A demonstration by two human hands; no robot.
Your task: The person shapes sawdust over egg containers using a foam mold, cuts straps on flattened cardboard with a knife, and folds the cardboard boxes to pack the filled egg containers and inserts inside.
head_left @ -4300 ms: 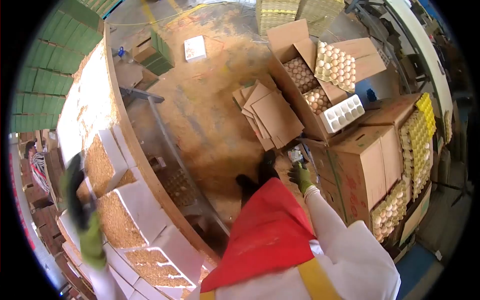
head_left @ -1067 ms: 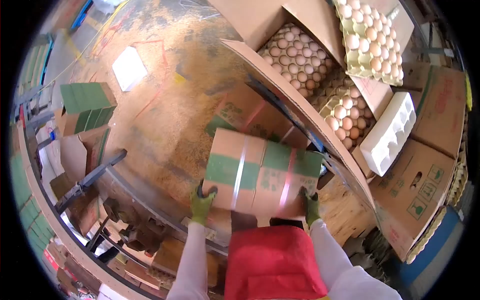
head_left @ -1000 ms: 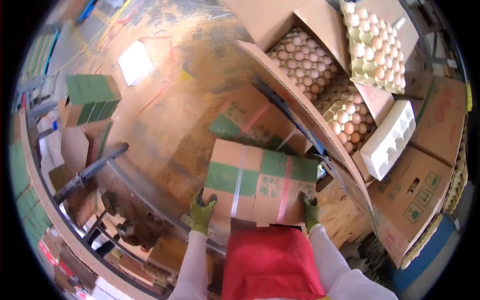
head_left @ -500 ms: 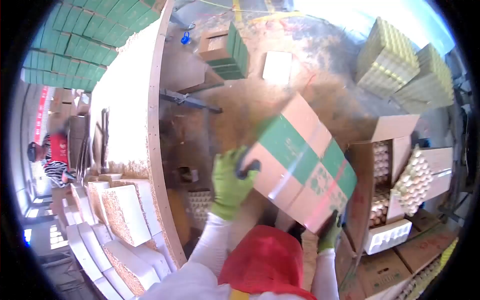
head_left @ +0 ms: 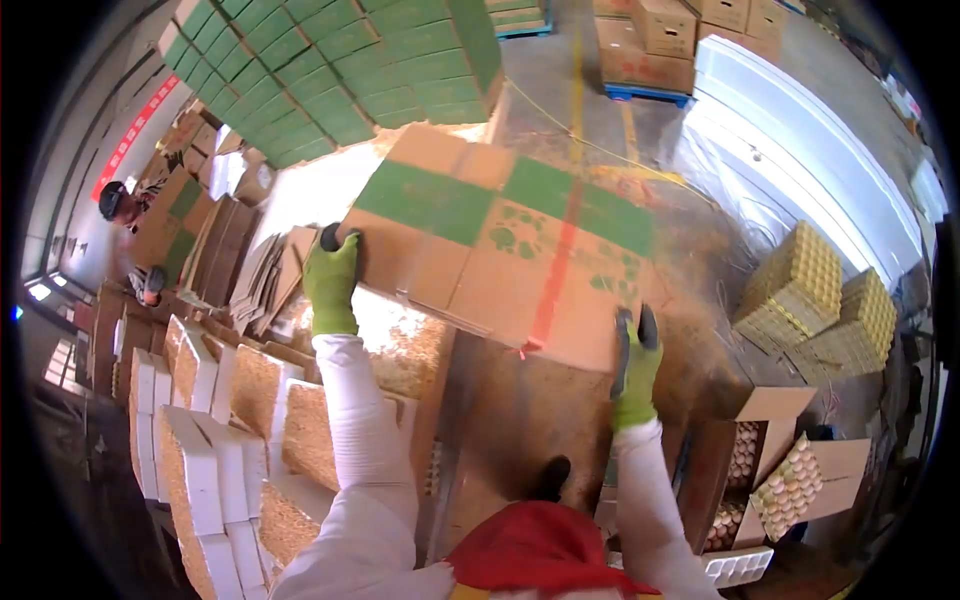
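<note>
A brown cardboard carton (head_left: 440,262) with green bands, clear tape and a strip of red tape is held up in front of me, tilted. How deep it is I cannot tell from this angle. My left hand (head_left: 331,285), in a green glove with dark fingertips, grips its left edge. At the lower right corner, my right hand (head_left: 637,372) in a matching glove is closed on the other side. Beneath the carton's left part lies a bright, crumb-strewn tabletop (head_left: 400,335).
Green cartons (head_left: 340,75) are stacked at the table's far end. White blocks with crumbly tan faces (head_left: 255,385) pile up at left, near a person (head_left: 125,215) handling a carton. To the right stand egg-tray stacks (head_left: 795,285) and an open box of eggs (head_left: 720,470).
My view has swung left toward the table. The carton has moved up and left with both hands still on it, and its left part is now over the tabletop.
</note>
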